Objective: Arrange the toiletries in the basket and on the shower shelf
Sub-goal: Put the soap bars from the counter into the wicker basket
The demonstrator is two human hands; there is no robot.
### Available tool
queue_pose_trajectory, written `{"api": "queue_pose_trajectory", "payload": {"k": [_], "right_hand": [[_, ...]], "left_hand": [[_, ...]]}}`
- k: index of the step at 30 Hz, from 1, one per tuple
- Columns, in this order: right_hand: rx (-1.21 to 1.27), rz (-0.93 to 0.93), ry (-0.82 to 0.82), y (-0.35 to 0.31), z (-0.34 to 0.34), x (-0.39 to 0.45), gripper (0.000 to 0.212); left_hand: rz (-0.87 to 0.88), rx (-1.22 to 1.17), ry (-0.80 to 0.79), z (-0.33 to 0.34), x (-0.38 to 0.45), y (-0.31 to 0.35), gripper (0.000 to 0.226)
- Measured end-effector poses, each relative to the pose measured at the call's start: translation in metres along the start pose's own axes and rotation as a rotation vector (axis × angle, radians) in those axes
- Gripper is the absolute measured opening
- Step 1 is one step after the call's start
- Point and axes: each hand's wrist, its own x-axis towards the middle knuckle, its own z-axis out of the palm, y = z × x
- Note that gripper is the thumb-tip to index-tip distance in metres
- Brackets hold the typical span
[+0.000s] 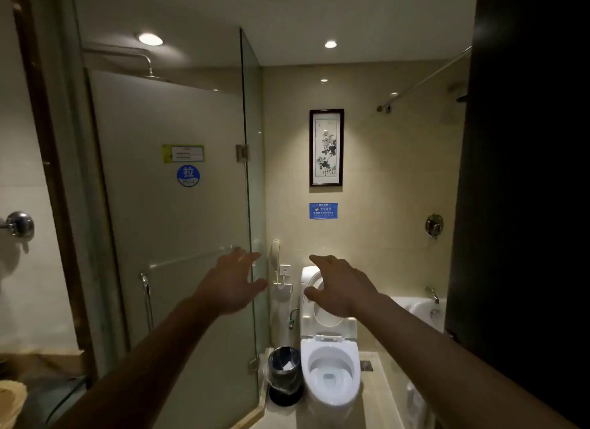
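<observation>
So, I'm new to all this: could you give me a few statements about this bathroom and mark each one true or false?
1. Both hands hold toiletries. False: the left hand and right hand are open and hold nothing.
2. The toilet lid is up. True.
3. The bin stands right of the toilet. False: it stands on its left, by the glass shower door.
4. A blue PULL sticker is on the shower door. True.
5. A framed picture hangs above the toilet. True.

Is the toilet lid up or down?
Up. The toilet lid leans back against the tank, partly behind the right hand, and you can see down into the open bowl.
</observation>
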Motion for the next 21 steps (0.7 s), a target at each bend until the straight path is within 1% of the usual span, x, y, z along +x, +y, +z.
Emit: {"api": "queue_pose_trajectory", "payload": {"k": [3,10,13,21], "right_hand": [[0.008,0.021,-0.002,-0.006,0.010,0.018,0.077],[0.012,0.031,0.002,-0.018,0.028,0.052,0.075],[0.020,0.014,-0.007,-0.020,0.032,0.068,0.075],[0.035,-0.056,-0.023,-0.018,0.058,0.120,0.076]], "left_hand": [[-0.003,-0.016,0.011,0.001,0.016,-0.019,0.069],[-0.031,-0.026,-0.030,0.005,0.044,-0.049,0.067],[-0.033,-0.017,-0.050,0.010,0.055,-0.059,0.068],[-0.064,0.011,-0.006,0.023,0.091,-0.078,0.068]]}}
